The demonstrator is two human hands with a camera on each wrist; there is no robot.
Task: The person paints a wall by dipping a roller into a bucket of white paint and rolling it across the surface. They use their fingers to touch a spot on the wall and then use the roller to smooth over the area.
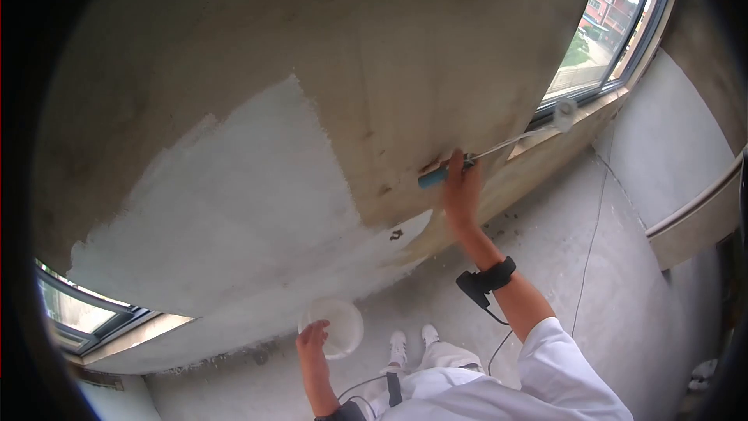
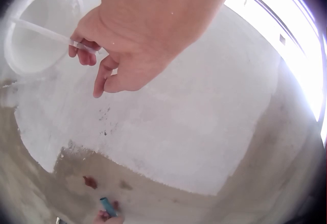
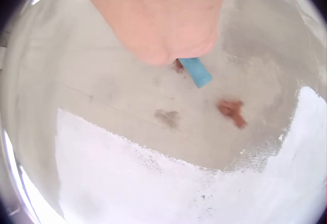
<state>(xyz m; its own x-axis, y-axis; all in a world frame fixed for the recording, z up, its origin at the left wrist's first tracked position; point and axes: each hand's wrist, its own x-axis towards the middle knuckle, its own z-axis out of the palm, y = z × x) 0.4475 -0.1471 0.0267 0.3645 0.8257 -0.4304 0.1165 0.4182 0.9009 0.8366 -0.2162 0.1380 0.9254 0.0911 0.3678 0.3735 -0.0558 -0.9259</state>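
My right hand (image 1: 461, 191) (image 3: 163, 25) grips the blue handle (image 1: 432, 178) (image 3: 196, 72) of a tool in front of the unpainted wall. From that hand a thin rod runs up and right in the head view to a pale, blurred round head (image 1: 565, 114) by the window. Low at the wall, my left hand (image 1: 313, 343) (image 2: 138, 35) has its outer fingers curled round the thin white handle (image 2: 43, 31) of a white bucket (image 1: 351, 326) (image 2: 11, 40). In the left wrist view, its thumb and index finger hang beside the handle. The right hand's fingers are hidden in the right wrist view.
A white coated patch (image 1: 241, 179) covers part of the brown-grey wall (image 1: 374, 54). Windows stand at the upper right (image 1: 604, 31) and lower left (image 1: 82, 316). Below is a grey floor (image 1: 538, 257) with a thin cable (image 1: 590, 265). Reddish spots (image 3: 232, 112) mark the wall.
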